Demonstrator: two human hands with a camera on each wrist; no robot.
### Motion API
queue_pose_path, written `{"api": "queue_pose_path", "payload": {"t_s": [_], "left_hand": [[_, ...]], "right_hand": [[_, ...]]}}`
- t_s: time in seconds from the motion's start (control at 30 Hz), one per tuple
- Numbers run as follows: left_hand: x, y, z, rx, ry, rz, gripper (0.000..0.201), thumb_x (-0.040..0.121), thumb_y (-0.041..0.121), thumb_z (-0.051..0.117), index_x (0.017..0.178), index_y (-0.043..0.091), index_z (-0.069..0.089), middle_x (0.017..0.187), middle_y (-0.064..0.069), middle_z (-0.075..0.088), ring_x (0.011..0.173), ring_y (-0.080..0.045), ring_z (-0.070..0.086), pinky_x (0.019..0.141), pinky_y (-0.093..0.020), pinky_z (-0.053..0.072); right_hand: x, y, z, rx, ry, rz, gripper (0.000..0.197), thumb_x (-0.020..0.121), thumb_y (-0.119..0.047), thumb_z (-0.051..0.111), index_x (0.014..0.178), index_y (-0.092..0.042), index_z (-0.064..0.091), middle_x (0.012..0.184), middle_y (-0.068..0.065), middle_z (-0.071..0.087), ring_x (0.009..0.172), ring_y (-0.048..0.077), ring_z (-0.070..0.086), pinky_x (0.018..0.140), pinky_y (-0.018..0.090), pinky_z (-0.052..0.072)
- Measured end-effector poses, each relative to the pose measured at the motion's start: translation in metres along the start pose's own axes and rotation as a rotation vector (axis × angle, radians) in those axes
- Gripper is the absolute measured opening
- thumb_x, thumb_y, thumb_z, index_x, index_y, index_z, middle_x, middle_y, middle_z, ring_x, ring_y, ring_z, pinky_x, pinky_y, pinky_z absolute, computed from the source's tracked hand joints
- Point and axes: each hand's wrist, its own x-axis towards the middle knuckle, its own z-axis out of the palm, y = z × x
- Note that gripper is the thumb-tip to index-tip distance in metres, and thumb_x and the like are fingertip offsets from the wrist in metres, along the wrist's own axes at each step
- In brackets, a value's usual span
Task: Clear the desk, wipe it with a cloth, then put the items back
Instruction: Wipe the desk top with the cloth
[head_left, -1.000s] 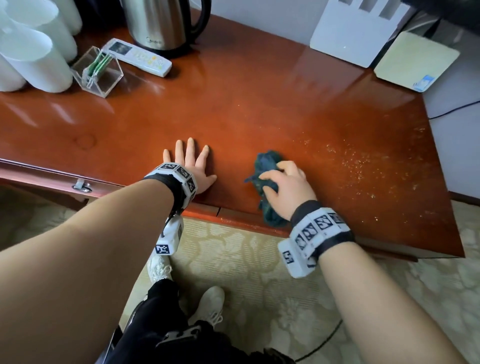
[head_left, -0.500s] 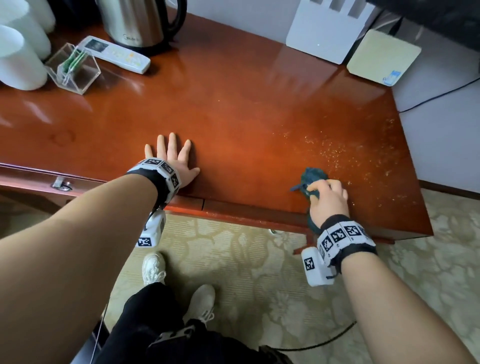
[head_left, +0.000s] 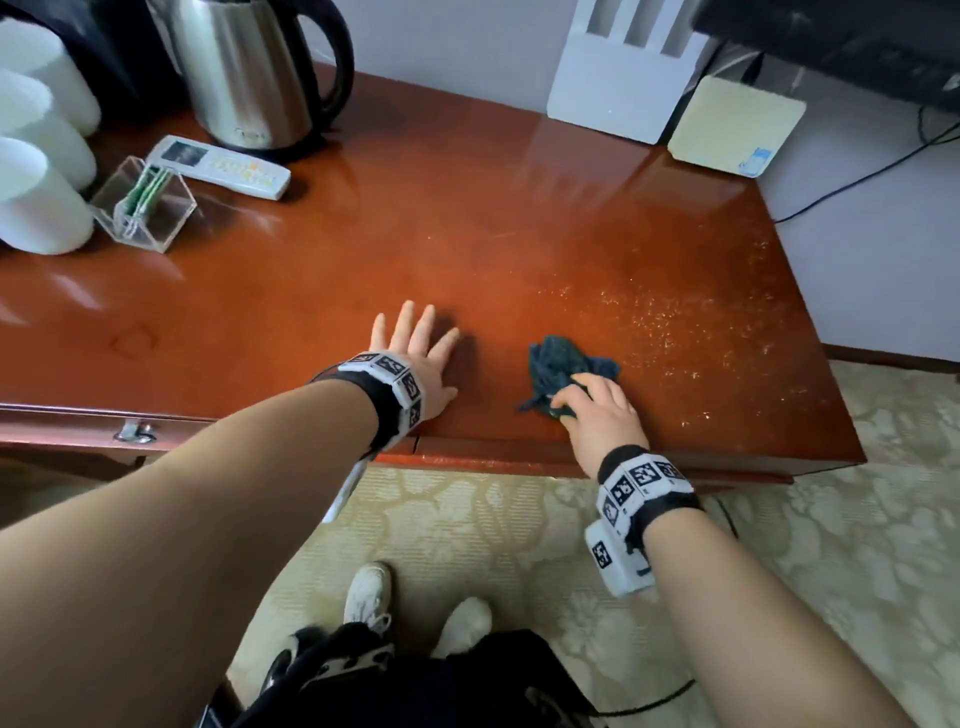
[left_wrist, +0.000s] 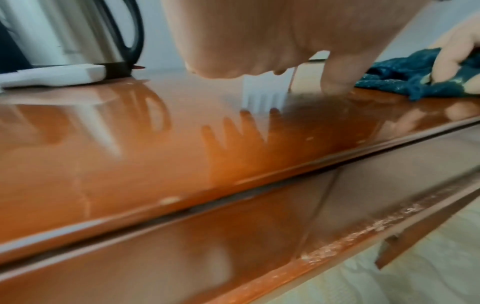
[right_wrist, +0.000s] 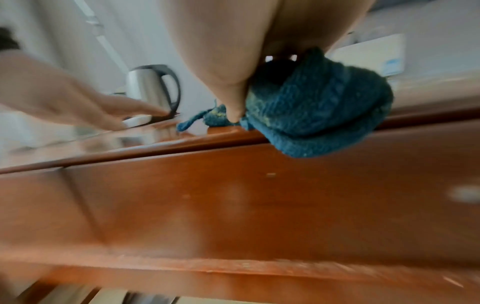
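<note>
A glossy reddish-brown desk (head_left: 467, 218) fills the head view. My right hand (head_left: 592, 410) grips a crumpled dark teal cloth (head_left: 556, 358) near the desk's front edge; in the right wrist view the cloth (right_wrist: 319, 111) bulges past the edge under my thumb. My left hand (head_left: 415, 348) lies flat on the desk with fingers spread, just left of the cloth. In the left wrist view the cloth (left_wrist: 415, 78) shows at the right. Pale crumbs or dust (head_left: 691, 322) speckle the desk's right part.
At the back left stand a steel kettle (head_left: 249, 78), a white remote (head_left: 218, 166), a clear acrylic box (head_left: 145, 205) and white cups (head_left: 36, 202). A white stand (head_left: 623, 78) and a cream box (head_left: 732, 124) sit at the back right. Patterned carpet lies below.
My right hand slid the cloth right along the front edge, then back left toward my left hand. The left hand stayed flat in place.
</note>
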Motion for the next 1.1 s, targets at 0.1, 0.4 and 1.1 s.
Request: {"api": "queue_pose_path", "payload": {"t_s": [0.1, 0.4, 1.1], "left_hand": [[0.003, 0.032, -0.003, -0.011, -0.043, 0.036, 0.073, 0.095, 0.052, 0.034, 0.150, 0.029, -0.007, 0.156, -0.005, -0.022, 0.142, -0.029, -0.024, 0.117, -0.050, -0.009], [0.033, 0.126, -0.006, -0.197, -0.040, -0.080, 0.079, 0.090, 0.058, 0.040, 0.150, 0.028, -0.002, 0.158, -0.007, -0.014, 0.144, -0.030, -0.016, 0.117, -0.050, -0.005], [0.039, 0.194, -0.003, -0.136, -0.037, -0.300, 0.096, 0.082, 0.068, 0.045, 0.149, 0.028, -0.010, 0.156, -0.007, -0.022, 0.144, -0.030, -0.021, 0.117, -0.051, -0.005]], "right_hand": [[-0.016, 0.051, -0.008, 0.025, 0.033, 0.249, 0.021, 0.093, -0.015, 0.048, 0.112, -0.020, 0.056, 0.140, 0.006, 0.037, 0.128, 0.030, 0.031, 0.103, 0.038, 0.033], [0.009, 0.128, -0.077, 0.782, 0.337, 0.432, 0.034, 0.091, -0.002, 0.042, 0.124, -0.008, 0.041, 0.107, 0.007, 0.047, 0.093, 0.023, 0.048, 0.076, 0.025, 0.033], [0.012, 0.282, -0.079, 0.114, 0.101, 0.398, 0.042, 0.088, -0.013, 0.051, 0.129, -0.017, 0.047, 0.133, 0.017, 0.038, 0.119, 0.040, 0.041, 0.098, 0.040, 0.037]]}}
